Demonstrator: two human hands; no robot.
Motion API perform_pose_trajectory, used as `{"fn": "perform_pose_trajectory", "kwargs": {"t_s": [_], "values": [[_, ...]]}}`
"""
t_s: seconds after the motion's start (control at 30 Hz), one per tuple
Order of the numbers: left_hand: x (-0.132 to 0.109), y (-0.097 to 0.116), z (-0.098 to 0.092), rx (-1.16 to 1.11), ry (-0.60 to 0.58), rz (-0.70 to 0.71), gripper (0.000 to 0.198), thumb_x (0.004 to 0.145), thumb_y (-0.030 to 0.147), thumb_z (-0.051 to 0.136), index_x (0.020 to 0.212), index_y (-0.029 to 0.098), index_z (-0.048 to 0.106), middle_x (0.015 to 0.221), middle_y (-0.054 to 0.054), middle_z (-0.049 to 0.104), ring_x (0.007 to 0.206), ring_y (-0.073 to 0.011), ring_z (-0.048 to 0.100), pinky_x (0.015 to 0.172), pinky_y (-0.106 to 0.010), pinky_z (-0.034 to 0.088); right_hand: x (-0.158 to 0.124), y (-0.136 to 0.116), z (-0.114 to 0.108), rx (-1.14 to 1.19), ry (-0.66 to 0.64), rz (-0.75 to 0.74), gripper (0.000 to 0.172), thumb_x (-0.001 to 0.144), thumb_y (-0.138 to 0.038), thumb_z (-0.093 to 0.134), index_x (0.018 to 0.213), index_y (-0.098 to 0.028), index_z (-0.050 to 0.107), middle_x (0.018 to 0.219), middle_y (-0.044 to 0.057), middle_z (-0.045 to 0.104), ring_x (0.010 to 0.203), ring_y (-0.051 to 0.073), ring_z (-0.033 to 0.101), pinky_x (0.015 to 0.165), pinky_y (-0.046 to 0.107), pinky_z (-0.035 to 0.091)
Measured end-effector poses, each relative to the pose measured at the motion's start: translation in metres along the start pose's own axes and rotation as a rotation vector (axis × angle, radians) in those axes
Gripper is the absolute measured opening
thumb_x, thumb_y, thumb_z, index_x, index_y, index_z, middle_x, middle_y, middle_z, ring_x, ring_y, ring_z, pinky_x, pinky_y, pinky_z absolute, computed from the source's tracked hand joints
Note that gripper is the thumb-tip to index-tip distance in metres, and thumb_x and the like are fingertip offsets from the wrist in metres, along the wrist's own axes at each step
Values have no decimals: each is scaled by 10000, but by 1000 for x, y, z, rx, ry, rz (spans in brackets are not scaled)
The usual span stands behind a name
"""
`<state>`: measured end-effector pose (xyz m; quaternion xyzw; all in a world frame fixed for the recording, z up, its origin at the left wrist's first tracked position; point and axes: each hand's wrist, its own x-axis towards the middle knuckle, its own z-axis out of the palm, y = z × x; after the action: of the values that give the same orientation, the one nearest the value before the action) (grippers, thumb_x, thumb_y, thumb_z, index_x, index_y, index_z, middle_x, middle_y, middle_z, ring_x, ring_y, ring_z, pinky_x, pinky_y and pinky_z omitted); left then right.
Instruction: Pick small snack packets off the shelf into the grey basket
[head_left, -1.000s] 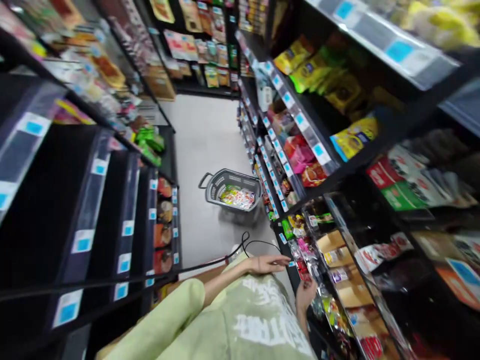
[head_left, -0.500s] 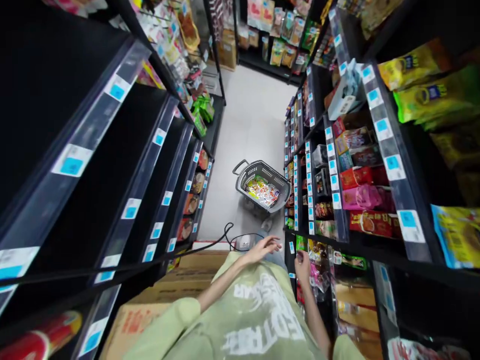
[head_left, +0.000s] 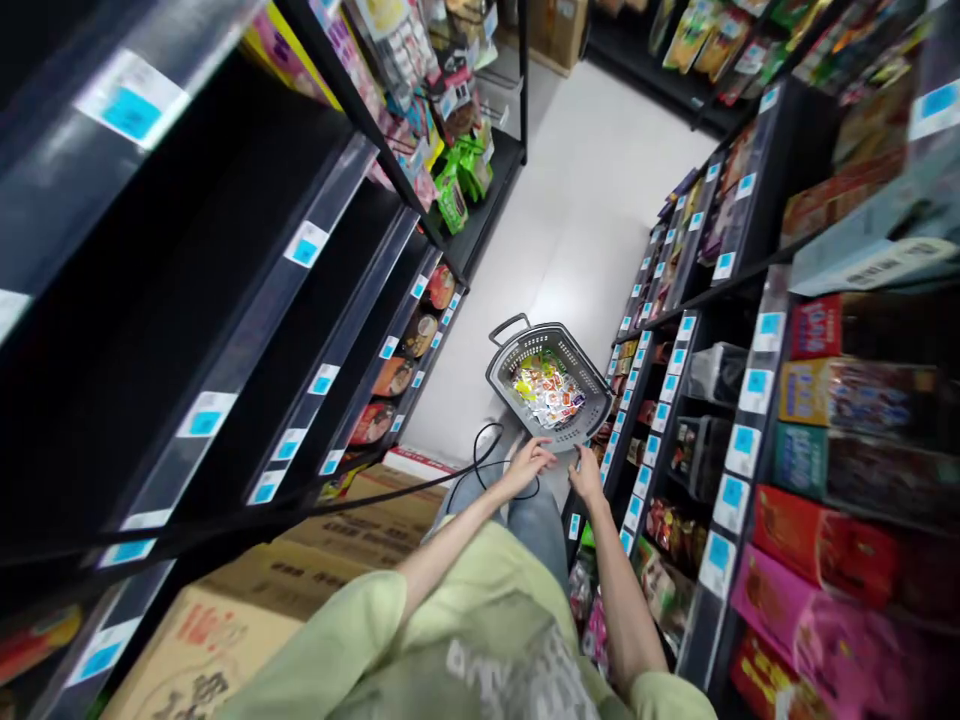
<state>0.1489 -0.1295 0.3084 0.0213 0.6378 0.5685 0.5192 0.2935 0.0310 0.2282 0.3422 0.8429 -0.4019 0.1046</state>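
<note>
A grey plastic shopping basket (head_left: pixel 510 365) stands on the aisle floor, holding several small colourful packets (head_left: pixel 549 388). Both my arms reach forward toward its near rim. My left hand (head_left: pixel 529 462) hovers just short of the rim with its fingers spread and nothing in it. My right hand (head_left: pixel 587 474) is beside it, close to the rim and to the shelf edge on the right; its fingers are loosely extended and hold nothing that I can see. A black cable (head_left: pixel 480 455) loops over my lap below my left hand.
Black shelving (head_left: pixel 247 330) lines the left side, its near bays dark, bowls (head_left: pixel 409 345) further along. Shelves (head_left: pixel 742 440) packed with snack packets and blue price tags line the right. Cardboard boxes (head_left: pixel 247 620) sit at lower left. Pale floor (head_left: pixel 585 210) runs ahead.
My right hand left the packets on the low right shelf and both hands moved forward to the basket. The view swung left and tilted down.
</note>
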Motion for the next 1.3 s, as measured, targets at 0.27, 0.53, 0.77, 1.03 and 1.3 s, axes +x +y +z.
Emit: {"fn": "perform_pose_trajectory", "kwargs": {"t_s": [0.27,0.53,0.77,1.03,1.3], "values": [[173,-110,-20,291,121,-180,208,859,136,597,1038,196,684,874,-62,760,863,-229,733,898,-383,572,124,85,70,-76,-82,106,710,839,-223,550,1521,-60,441,1484,239,567,1400,338,521,1203,517,419],[356,-247,-78,626,41,-182,206,780,52,665,962,149,658,1124,-202,701,1206,-380,630,1127,-541,449,238,173,185,-94,-82,141,676,874,-115,558,1536,-59,429,1483,232,551,1367,313,476,1193,506,380],[519,-343,-124,791,64,-30,570,780,-8,654,1328,88,530,1365,-230,541,1412,-418,453,1237,-596,315,348,250,293,-31,16,349,857,856,-379,763,1553,-82,361,1559,284,413,1448,411,385,1179,609,354],[549,-377,-149,876,53,33,497,800,40,729,1267,114,577,1334,-169,497,1283,-342,559,1185,-555,412,344,255,328,152,37,542,390,842,-269,718,1205,-135,667,1162,158,676,1072,279,622,1028,455,499],[542,-362,-136,862,52,99,375,789,142,801,1122,203,640,1247,-96,552,1211,-269,577,1117,-506,468,267,253,266,220,-114,466,130,781,-289,699,692,-195,694,708,5,646,676,162,565,678,271,458]]}}
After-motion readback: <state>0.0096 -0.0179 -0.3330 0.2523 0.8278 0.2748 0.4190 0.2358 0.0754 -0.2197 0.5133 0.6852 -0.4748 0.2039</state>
